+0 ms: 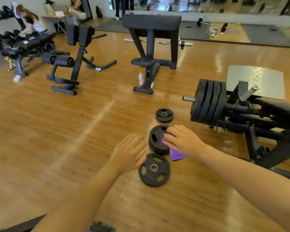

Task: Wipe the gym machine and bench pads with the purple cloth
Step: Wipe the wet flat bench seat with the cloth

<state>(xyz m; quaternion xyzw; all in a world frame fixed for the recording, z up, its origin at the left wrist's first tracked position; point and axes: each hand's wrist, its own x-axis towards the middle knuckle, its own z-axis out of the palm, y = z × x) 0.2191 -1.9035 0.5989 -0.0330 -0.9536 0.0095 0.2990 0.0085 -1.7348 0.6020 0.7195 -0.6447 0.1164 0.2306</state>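
Note:
My right hand (182,141) holds the purple cloth (176,154) over a black weight plate (156,139) stacked on the wooden floor; the cloth hangs below my palm, partly hidden by the fingers. My left hand (129,152) hovers flat with relaxed fingers just left of that plate, above another plate (154,169). A plate-loaded gym machine (241,111) with several plates on its sleeve stands at the right. A preacher-curl bench with a black pad (151,20) and a back-extension bench with two black pads (79,35) stand farther ahead.
A third small plate (164,115) lies on the floor ahead. A spray bottle (140,77) stands by the preacher bench foot. A curl bar (164,43) lies behind it. A person (32,20) sits at the far left by a dumbbell rack.

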